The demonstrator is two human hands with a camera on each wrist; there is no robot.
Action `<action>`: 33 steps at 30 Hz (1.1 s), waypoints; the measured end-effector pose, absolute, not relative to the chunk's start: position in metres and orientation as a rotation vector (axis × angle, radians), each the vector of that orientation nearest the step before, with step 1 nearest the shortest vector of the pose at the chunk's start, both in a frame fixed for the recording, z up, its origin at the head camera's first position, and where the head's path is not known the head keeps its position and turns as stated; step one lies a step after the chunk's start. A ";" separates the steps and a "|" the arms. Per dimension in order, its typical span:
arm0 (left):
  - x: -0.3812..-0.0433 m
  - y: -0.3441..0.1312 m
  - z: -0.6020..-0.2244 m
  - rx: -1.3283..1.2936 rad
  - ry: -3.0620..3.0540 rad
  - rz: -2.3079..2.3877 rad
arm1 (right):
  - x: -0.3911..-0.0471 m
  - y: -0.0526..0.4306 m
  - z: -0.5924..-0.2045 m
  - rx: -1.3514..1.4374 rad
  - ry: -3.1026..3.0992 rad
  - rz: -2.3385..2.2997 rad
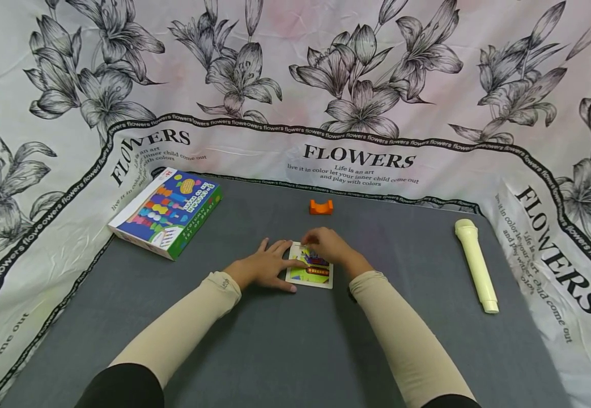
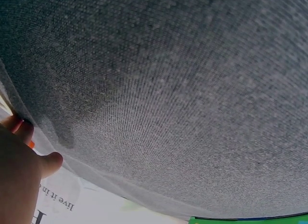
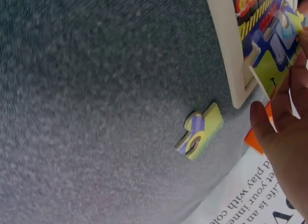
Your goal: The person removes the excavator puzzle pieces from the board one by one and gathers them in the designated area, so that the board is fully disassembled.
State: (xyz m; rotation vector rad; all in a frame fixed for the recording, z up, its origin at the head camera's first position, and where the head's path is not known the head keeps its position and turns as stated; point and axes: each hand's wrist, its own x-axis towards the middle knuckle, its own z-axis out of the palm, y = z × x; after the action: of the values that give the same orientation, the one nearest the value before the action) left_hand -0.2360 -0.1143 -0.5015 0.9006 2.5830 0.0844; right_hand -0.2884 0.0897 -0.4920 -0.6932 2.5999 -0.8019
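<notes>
Pinching a green-and-blue puzzle piece (image 3: 271, 72) at the picture tray (image 3: 231, 55), the right hand (image 1: 328, 243) had its grip on that, while the left hand (image 1: 270, 265), fingers spread, grasped nothing and reached over the tray. Another loose piece (image 3: 207, 130) sat beside it.

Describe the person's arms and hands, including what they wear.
The left hand and right hand wear no gloves. Beige sleeves reach the wrists, with black sleeves further up. The left cuff bears a small dark marking. Something dark shows by the right cuff, too small to identify.
</notes>
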 end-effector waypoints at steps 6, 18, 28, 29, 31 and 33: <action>-0.237 -0.114 -0.503 0.910 2.579 0.090 | -0.290 0.093 -0.490 -0.707 2.598 -0.694; -0.234 -0.112 -0.509 0.921 2.597 0.095 | -0.303 0.100 -0.485 -0.781 2.436 -0.718; -0.233 -0.112 -0.507 0.908 2.585 0.103 | -0.316 0.112 -0.491 -0.784 2.255 -0.881; -0.233 -0.113 -0.506 0.908 2.586 0.103 | -0.317 0.112 -0.490 -0.792 2.256 -0.871; -0.234 -0.113 -0.506 0.908 2.590 0.102 | -0.319 0.111 -0.486 -0.817 2.262 -0.839; -0.234 -0.113 -0.505 0.902 2.593 0.101 | -0.321 0.109 -0.482 -0.861 2.283 -0.779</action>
State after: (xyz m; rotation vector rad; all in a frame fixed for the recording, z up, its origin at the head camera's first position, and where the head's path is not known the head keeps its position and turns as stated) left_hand -0.2342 -0.1132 -0.5051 0.9015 2.5933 0.1006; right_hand -0.3207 0.1093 -0.4822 -0.8612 2.2833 -0.7794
